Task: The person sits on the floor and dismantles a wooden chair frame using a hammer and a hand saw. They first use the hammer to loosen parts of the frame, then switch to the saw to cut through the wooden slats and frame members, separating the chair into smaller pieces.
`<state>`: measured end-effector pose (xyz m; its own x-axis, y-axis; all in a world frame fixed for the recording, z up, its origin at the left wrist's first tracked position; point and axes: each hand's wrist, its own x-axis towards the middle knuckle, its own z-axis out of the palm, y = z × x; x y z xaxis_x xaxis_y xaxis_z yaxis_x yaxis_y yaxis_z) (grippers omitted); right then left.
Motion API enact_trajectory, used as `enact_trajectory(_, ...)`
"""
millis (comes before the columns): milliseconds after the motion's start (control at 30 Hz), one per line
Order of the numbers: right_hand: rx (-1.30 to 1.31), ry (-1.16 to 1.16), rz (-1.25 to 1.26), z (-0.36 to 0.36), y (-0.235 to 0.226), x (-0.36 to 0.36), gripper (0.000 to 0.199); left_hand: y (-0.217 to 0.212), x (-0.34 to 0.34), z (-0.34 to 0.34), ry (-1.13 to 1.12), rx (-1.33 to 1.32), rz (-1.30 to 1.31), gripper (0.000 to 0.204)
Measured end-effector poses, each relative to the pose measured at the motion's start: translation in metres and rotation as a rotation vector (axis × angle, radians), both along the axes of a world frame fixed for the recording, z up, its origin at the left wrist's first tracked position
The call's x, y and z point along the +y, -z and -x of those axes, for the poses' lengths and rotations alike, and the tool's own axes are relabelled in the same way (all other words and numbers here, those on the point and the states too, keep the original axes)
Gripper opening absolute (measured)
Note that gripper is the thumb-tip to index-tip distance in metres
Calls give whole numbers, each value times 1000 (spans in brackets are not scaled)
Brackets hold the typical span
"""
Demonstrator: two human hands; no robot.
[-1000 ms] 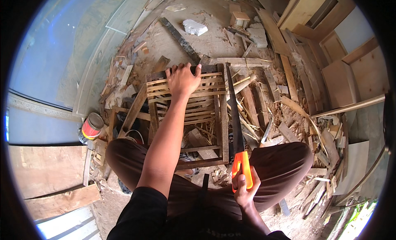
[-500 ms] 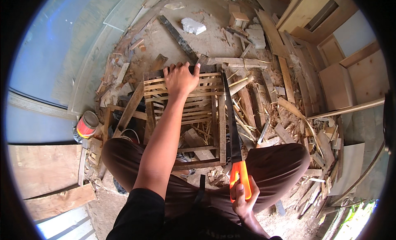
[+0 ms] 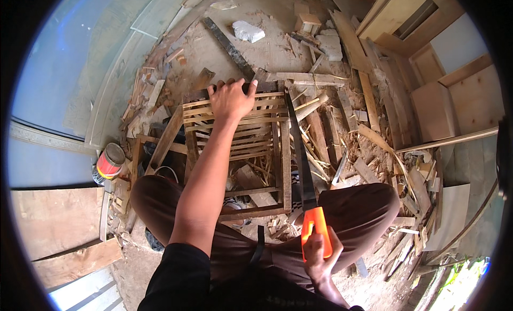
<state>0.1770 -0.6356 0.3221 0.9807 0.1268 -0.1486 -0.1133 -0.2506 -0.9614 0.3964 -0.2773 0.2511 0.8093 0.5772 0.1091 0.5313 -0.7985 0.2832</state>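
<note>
Left hand (image 3: pixel 231 99) spread flat, fingers (image 3: pixel 228 85) splayed and hooked over the far top rail of the slatted wooden frame (image 3: pixel 235 145), pressing down on it rather than gripping anything loose. Right hand (image 3: pixel 319 257) wrapped tight round the orange plastic handle of the hand saw (image 3: pixel 307 183), fingers fully curled, thumb over the side. Long dark blade ran up from the handle along the right-hand rail of the frame, touching or just beside it, hard to tell which, tip ending near the frame's far right corner. Frame itself sat on the ground between the knees, brown trousers (image 3: pixel 352 209) on either side, thin pale slats across the far half and open bars nearer the body. All around, a mess of wood offcuts and splinters (image 3: pixel 368 150), thickest to the right. Small red and yellow can (image 3: pixel 109 162) off to the left, well apart from the frame. Whitish chunk of rubble (image 3: pixel 248 31) on the dirt beyond, near a long dark plank (image 3: pixel 227 46).
</note>
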Motion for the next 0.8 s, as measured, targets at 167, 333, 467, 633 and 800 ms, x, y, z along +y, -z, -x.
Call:
enact_trajectory(167, -30, 80, 11, -2, 9, 2, 41, -1, -6, -1, 25, -15, -21, 55)
enact_trajectory(333, -3, 14, 15, -8, -7, 6, 39, 3, -5, -2, 4, -48, -47, 55)
enact_trajectory(467, 5, -56, 35, -2, -7, -12, 37, -1, -2, 2, -12, 61, -46, 57)
enact_trajectory(633, -20, -25, 98, -16, 4, -8, 29, 2, -9, -10, 15, 6, -68, 56)
enact_trajectory(800, -93, 75, -69, -23, 7, -23, 32, 3, -4, -3, 8, 11, -47, 57)
